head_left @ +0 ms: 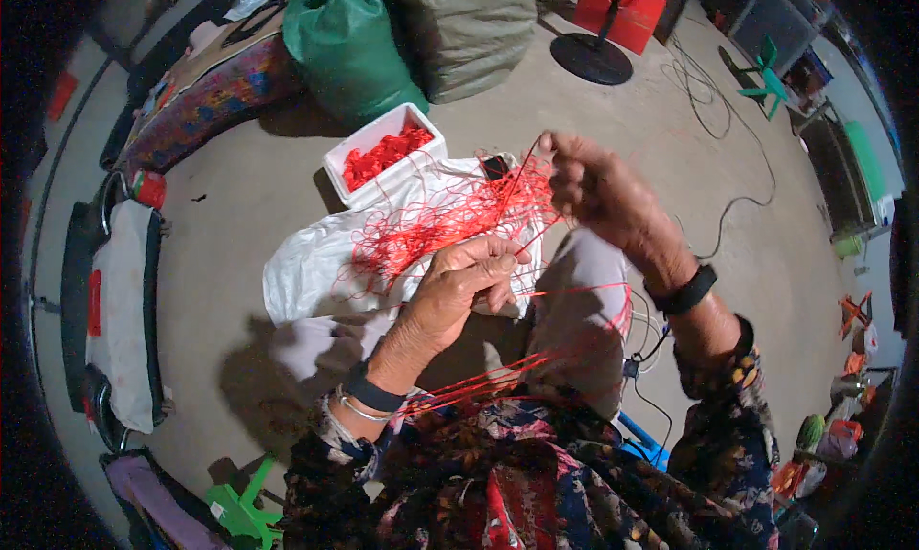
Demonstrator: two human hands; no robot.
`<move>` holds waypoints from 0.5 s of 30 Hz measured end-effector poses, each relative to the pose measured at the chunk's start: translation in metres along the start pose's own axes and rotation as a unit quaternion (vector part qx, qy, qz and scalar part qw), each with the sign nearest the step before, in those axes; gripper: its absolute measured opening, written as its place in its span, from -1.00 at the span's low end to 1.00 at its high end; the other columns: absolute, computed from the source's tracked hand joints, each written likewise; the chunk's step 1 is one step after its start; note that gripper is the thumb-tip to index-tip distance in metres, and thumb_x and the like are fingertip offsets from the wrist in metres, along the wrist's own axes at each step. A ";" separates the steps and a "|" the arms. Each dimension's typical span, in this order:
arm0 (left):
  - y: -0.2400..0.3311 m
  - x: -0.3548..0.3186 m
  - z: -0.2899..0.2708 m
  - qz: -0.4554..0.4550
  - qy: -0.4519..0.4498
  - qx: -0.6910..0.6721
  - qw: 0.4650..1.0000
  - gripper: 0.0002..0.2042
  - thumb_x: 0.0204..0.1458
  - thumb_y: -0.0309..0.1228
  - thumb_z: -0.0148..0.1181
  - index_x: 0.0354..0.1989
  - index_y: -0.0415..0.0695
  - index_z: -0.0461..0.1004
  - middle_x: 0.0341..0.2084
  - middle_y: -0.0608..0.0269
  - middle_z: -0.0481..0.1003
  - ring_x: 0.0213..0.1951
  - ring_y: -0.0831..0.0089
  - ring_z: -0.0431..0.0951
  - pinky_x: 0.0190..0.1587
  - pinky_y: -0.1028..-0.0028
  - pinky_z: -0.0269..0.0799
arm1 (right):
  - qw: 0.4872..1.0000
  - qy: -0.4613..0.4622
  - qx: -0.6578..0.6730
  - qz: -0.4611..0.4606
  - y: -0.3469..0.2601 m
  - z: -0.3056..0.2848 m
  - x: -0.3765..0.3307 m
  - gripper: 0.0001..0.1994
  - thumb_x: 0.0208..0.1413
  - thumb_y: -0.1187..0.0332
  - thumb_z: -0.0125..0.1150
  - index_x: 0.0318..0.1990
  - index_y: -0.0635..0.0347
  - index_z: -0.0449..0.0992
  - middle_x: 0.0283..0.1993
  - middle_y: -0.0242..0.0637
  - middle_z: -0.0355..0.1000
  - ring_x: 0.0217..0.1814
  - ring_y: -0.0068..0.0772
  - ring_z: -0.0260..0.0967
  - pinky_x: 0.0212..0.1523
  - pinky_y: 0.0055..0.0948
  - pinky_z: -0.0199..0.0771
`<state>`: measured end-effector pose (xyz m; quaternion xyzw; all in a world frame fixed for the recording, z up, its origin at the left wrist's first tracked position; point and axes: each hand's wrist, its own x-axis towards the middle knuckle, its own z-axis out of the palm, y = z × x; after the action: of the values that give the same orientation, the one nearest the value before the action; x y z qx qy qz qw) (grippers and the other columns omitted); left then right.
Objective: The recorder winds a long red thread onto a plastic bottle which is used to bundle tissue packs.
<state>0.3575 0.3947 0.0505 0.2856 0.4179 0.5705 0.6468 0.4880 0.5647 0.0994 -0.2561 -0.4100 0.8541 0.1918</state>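
Red cord (522, 188) runs taut between my two hands above my lap. My left hand (466, 280) is closed, pinching the cord between thumb and fingers. Higher up and to the right, my right hand (598, 181) has its fingers curled, with the upper end of the cord at its fingertips. A loose tangle of red cord (421, 234) lies beyond my left hand on a white cloth or sack (306, 263) over my legs. More red strands (488, 373) stretch across my lap near my left wrist.
A white foam box (340, 177) with red pieces inside stands beyond the cloth. Behind it are a green sack (345, 57) and a beige sack (474, 38). A black round base (591, 60) stands far right; a black cable (737, 201) trails over the floor. A green stool (247, 507) is near left.
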 end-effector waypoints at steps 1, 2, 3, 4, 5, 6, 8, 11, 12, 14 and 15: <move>-0.002 0.004 0.002 0.002 -0.018 0.016 1.000 -0.74 0.07 -0.33 0.06 -0.19 -0.30 0.39 -0.69 0.35 0.33 -0.57 0.55 0.35 -0.31 0.49 0.33 | 1.000 -0.005 -0.011 -0.027 -0.010 -0.016 0.002 -0.82 0.13 0.21 0.04 -0.33 0.11 0.43 -0.66 -0.59 0.04 -0.66 -0.62 -0.04 -0.63 -0.56 -0.02; -0.003 0.008 0.007 0.004 -0.037 0.033 0.999 -0.73 0.07 -0.33 0.06 -0.18 -0.31 0.39 -0.66 0.34 0.35 -0.55 0.54 0.37 -0.29 0.49 0.34 | 0.999 -0.008 -0.030 -0.040 -0.022 -0.031 0.001 -0.82 0.12 0.21 0.05 -0.33 0.10 0.43 -0.66 -0.60 0.04 -0.67 -0.62 -0.06 -0.63 -0.56 -0.04; -0.004 0.012 0.010 0.005 -0.053 0.048 0.997 -0.72 0.06 -0.34 0.07 -0.16 -0.32 0.39 -0.64 0.33 0.38 -0.52 0.53 0.39 -0.26 0.49 0.35 | 0.998 -0.011 -0.047 -0.051 -0.034 -0.041 0.001 -0.83 0.12 0.22 0.06 -0.34 0.10 0.43 -0.66 -0.60 0.04 -0.68 -0.63 -0.07 -0.64 -0.56 -0.06; 0.000 0.014 0.013 -0.010 -0.074 0.073 0.995 -0.70 0.06 -0.34 0.07 -0.13 -0.33 0.39 -0.55 0.29 0.44 -0.42 0.51 0.45 -0.20 0.50 0.36 | 0.998 0.001 -0.038 -0.048 -0.047 -0.041 -0.001 -0.83 0.13 0.21 0.06 -0.33 0.08 0.43 -0.68 -0.62 0.01 -0.69 -0.63 -0.11 -0.64 -0.57 -0.09; -0.004 0.020 0.015 -0.003 -0.082 0.079 0.993 -0.70 0.06 -0.35 0.08 -0.13 -0.33 0.40 -0.53 0.28 0.45 -0.40 0.50 0.45 -0.19 0.51 0.35 | 0.998 0.012 -0.050 -0.042 -0.057 -0.056 0.001 -0.83 0.16 0.26 0.01 -0.23 0.12 0.43 -0.62 -0.60 0.04 -0.66 -0.65 -0.09 -0.63 -0.59 -0.08; -0.009 0.028 0.018 0.006 -0.094 0.086 0.992 -0.70 0.05 -0.35 0.08 -0.14 -0.33 0.40 -0.52 0.28 0.45 -0.37 0.50 0.45 -0.18 0.51 0.35 | 0.995 -0.020 -0.068 -0.075 -0.065 -0.074 0.000 -0.82 0.18 0.30 -0.03 -0.15 0.15 0.40 -0.59 -0.60 0.05 -0.64 -0.66 -0.08 -0.62 -0.60 -0.07; -0.011 0.040 0.026 0.003 -0.111 0.093 0.990 -0.73 0.05 -0.36 0.09 -0.18 -0.31 0.43 -0.46 0.23 0.48 -0.31 0.49 0.46 -0.14 0.51 0.34 | 0.988 -0.073 -0.086 -0.110 -0.083 -0.105 -0.001 -0.74 0.20 0.41 -0.13 0.02 0.24 0.30 -0.50 -0.57 0.06 -0.57 -0.68 -0.06 -0.57 -0.62 -0.03; -0.011 0.063 0.039 -0.021 -0.114 0.138 0.984 -0.75 0.05 -0.35 0.09 -0.22 -0.29 0.44 -0.44 0.21 0.50 -0.31 0.50 0.46 -0.14 0.50 0.34 | 0.989 0.070 -0.019 -0.129 -0.095 -0.121 -0.005 -0.82 0.24 0.33 -0.12 -0.14 0.18 0.39 -0.62 -0.64 0.02 -0.70 -0.78 -0.17 -0.71 -0.70 -0.15; -0.012 0.071 0.043 -0.030 -0.113 0.148 0.982 -0.77 0.04 -0.34 0.10 -0.26 -0.27 0.45 -0.44 0.21 0.52 -0.33 0.51 0.47 -0.17 0.50 0.35 | 0.983 0.027 -0.087 -0.160 -0.101 -0.139 -0.009 -0.80 0.25 0.32 -0.12 -0.09 0.20 0.36 -0.61 -0.63 -0.03 -0.68 -0.76 -0.18 -0.70 -0.69 -0.16; -0.011 0.078 0.053 -0.047 -0.134 0.131 0.981 -0.77 0.04 -0.33 0.11 -0.27 -0.27 0.45 -0.45 0.21 0.52 -0.35 0.50 0.47 -0.19 0.50 0.35 | 0.979 0.047 -0.055 -0.189 -0.109 -0.158 -0.018 -0.78 0.24 0.32 -0.11 -0.08 0.23 0.35 -0.60 -0.62 -0.05 -0.66 -0.76 -0.18 -0.68 -0.69 -0.16; -0.013 0.081 0.060 -0.057 -0.146 0.122 0.980 -0.77 0.03 -0.32 0.12 -0.28 -0.27 0.45 -0.45 0.21 0.52 -0.36 0.50 0.48 -0.20 0.50 0.36 | 0.977 0.059 -0.039 -0.203 -0.115 -0.170 -0.025 -0.78 0.24 0.32 -0.10 -0.07 0.24 0.35 -0.59 -0.61 -0.07 -0.65 -0.75 -0.18 -0.67 -0.69 -0.16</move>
<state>0.4154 0.4781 0.0515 0.4183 0.4008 0.4299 0.6925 0.6221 0.7212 0.1077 -0.2249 -0.4748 0.7637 0.3752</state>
